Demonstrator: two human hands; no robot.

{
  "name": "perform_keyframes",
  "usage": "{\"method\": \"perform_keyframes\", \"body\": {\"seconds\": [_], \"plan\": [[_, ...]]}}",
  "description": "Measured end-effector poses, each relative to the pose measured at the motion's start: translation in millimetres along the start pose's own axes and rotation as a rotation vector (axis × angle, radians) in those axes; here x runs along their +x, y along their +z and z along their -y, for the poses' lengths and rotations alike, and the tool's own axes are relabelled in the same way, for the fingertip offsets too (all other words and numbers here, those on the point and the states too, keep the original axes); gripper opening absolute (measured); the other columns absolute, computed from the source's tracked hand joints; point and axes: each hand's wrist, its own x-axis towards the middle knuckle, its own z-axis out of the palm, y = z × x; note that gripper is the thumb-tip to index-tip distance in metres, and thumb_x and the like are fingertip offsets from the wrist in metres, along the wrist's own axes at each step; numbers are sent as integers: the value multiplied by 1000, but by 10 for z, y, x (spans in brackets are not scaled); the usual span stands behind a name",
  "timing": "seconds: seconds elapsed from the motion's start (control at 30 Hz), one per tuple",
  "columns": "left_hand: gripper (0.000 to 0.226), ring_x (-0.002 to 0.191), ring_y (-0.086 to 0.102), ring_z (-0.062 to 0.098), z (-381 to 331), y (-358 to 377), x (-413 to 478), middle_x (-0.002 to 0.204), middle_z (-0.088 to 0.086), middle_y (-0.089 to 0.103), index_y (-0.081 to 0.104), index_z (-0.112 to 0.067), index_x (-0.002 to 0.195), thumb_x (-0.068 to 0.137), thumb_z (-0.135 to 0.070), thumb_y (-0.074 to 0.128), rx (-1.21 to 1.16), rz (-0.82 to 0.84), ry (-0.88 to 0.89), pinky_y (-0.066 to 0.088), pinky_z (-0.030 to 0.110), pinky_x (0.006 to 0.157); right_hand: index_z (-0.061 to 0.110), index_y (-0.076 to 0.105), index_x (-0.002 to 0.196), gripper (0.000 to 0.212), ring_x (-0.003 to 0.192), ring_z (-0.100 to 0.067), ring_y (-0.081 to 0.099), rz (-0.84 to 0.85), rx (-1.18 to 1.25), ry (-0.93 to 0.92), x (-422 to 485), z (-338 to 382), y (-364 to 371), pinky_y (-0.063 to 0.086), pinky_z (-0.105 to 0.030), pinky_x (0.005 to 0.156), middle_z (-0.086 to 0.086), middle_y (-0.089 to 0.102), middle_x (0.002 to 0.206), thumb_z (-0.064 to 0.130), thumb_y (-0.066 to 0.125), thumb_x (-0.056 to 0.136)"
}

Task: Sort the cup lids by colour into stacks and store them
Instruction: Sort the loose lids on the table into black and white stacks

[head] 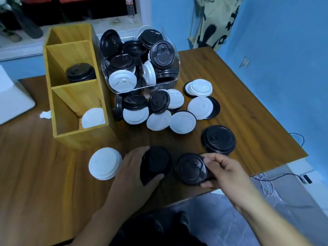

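My left hand [132, 167] grips a stack of black lids [156, 161] near the table's front edge. My right hand [224, 172] pinches a single black lid [190, 168] by its rim, tilted, just right of that stack. A stack of white lids [104, 163] lies to the left of my left hand. Another black lid stack [218, 139] sits beyond my right hand. Loose black and white lids [159, 110] lie mixed in the middle of the table. A clear bin [159, 86] behind them holds several more lids.
A yellow wooden organiser [58, 96] stands at the left, with black lids [80, 72] in its middle compartment and white lids [92, 118] in the near one. The wooden table [248, 121] ends at the right, with cables [269, 185] on the floor below. A white object [12, 102] sits far left.
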Motion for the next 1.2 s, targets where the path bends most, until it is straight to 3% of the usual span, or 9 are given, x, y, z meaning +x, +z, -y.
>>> {"method": "perform_keyframes", "body": {"seconds": [0.1, 0.2, 0.37, 0.47, 0.53, 0.63, 0.87, 1.03, 1.2], "plan": [[83, 130, 39, -2, -19, 3, -71, 143, -15, 45, 40, -32, 146, 78, -55, 81, 5, -18, 9, 20, -2, 100, 19, 70, 117, 20, 65, -19, 73, -74, -220, -142, -43, -2, -15, 60, -28, 63, 2, 67, 79, 20, 61, 100], [82, 124, 35, -8, -76, -32, -128, 142, -14, 46, 42, -29, 145, 77, -52, 81, -1, -48, 24, 20, -3, 99, 29, 66, 123, 33, 82, -3, 69, -202, -686, -384, -110, -18, -68, 58, -28, 75, 21, 71, 95, 43, 62, 93], [82, 125, 38, -1, -104, -54, -140, 138, -10, 50, 44, -25, 144, 77, -53, 81, 40, -75, 72, 30, 17, 105, 29, 55, 135, 75, 106, -15, 57, -219, -1134, -549, -110, -73, 117, 54, -31, 77, 12, 61, 118, 82, 45, 82], [82, 126, 43, 5, -115, -58, -131, 136, -9, 50, 45, -23, 143, 76, -54, 81, 46, -73, 71, 34, 21, 104, 29, 51, 140, 80, 107, -18, 52, -202, -1318, -595, -40, -93, 263, 56, -32, 64, 9, 56, 122, 81, 47, 80], [83, 127, 44, 7, -118, -63, -131, 137, -9, 50, 45, -24, 143, 75, -55, 82, 46, -68, 59, 36, 23, 106, 32, 41, 149, 75, 121, -16, 46, -54, -1305, -629, -27, -59, 205, 57, -34, 83, 13, 48, 140, 67, 53, 83], [85, 128, 43, 7, -114, -63, -128, 139, -9, 50, 44, -24, 144, 74, -56, 82, 38, -68, 60, 34, 24, 107, 37, 30, 155, 82, 146, -9, 24, 138, -1167, -618, -73, -10, 47, 39, -29, 112, 16, 27, 159, 42, 58, 78], [89, 132, 37, 5, -102, -69, -140, 142, -8, 47, 41, -23, 147, 74, -53, 83, 43, -29, 65, 15, -1, 102, 25, 50, 143, 73, 131, -15, 44, -33, -1151, -704, -25, -138, 114, 39, -27, 109, 8, 48, 144, 56, 72, 82], [90, 135, 37, 6, -77, -52, -131, 144, -10, 46, 39, -24, 147, 74, -54, 83, 14, -52, 74, 30, 21, 111, 38, 44, 145, 76, 143, 7, 25, 169, -977, -662, 27, -174, -52, 22, -10, 115, 21, 31, 157, 33, 81, 79], [97, 136, 34, 4, -72, -34, -111, 144, -13, 46, 36, -27, 148, 70, -60, 83, -6, -52, 44, 32, 26, 113, 30, 59, 133, 67, 134, -2, 46, 86, -905, -775, 53, -110, -58, 36, -25, 113, 15, 52, 144, 40, 88, 73]]}}
